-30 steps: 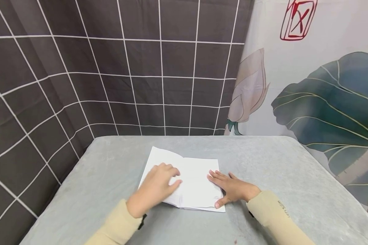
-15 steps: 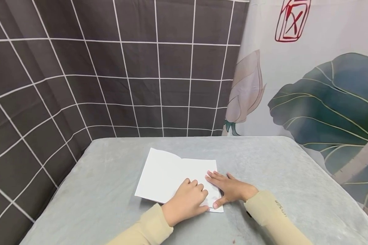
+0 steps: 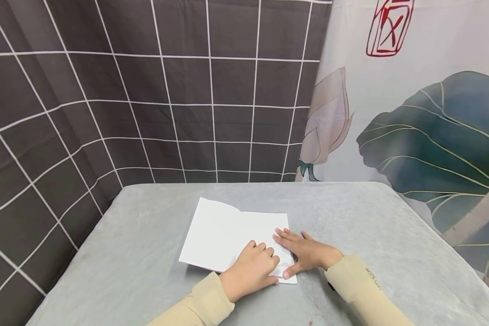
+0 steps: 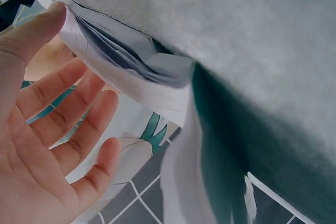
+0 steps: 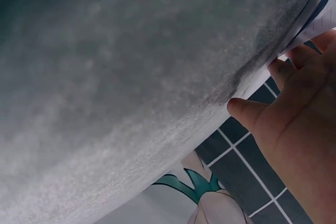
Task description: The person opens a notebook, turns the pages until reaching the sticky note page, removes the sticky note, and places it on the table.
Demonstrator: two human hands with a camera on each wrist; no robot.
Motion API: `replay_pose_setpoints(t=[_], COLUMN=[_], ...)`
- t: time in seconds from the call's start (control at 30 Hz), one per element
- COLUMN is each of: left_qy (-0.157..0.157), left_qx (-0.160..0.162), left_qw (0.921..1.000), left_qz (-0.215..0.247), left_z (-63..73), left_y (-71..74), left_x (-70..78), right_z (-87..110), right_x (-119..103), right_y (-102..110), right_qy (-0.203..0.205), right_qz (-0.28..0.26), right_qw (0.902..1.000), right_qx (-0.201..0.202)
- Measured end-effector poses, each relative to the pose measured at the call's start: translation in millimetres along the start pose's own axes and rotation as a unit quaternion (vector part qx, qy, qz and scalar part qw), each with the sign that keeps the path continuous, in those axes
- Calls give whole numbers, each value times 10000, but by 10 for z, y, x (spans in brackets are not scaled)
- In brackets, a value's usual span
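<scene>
While an open white booklet lies at six o'clock in the head view on a grey desk, the left hand sits at the booklet's five o'clock, fingers loosely bent, apparently gripping nothing, its thumb at the page edges. The right hand, at three to four o'clock, lies spread over the margin, grasping nothing. At eight o'clock the booklet's corner stands off the desk; uneven pressure could slide it, and the thumb catching several sheets could crease them.
</scene>
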State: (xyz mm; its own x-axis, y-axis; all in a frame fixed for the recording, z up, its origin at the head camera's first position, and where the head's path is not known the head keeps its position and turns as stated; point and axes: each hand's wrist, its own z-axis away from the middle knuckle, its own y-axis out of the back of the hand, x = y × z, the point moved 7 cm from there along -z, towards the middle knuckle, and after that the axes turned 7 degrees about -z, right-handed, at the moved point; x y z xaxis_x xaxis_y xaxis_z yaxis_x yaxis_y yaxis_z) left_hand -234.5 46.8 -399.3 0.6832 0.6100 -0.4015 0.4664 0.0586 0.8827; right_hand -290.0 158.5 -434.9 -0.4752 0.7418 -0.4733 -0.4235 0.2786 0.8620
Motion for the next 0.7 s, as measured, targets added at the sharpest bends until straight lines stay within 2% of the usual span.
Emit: replay_pose_setpoints(t=[0.23,0.47,0.7], left_qy=[-99,-403,-210], left_qx=[123,596,747], left_qw=[9998,9966,9957], left_qz=[-109,-392,-496], left_z=[25,51,78], left_y=[6,89,121], left_x=[14,98,32], right_z=[13,28,63], right_x=[-2,-2,65], right_y=[5,-10,35], right_qy=[51,13,-221], right_qz=[40,154,39], right_qw=[10000,9998,9992], right_qx=[-4,82,325])
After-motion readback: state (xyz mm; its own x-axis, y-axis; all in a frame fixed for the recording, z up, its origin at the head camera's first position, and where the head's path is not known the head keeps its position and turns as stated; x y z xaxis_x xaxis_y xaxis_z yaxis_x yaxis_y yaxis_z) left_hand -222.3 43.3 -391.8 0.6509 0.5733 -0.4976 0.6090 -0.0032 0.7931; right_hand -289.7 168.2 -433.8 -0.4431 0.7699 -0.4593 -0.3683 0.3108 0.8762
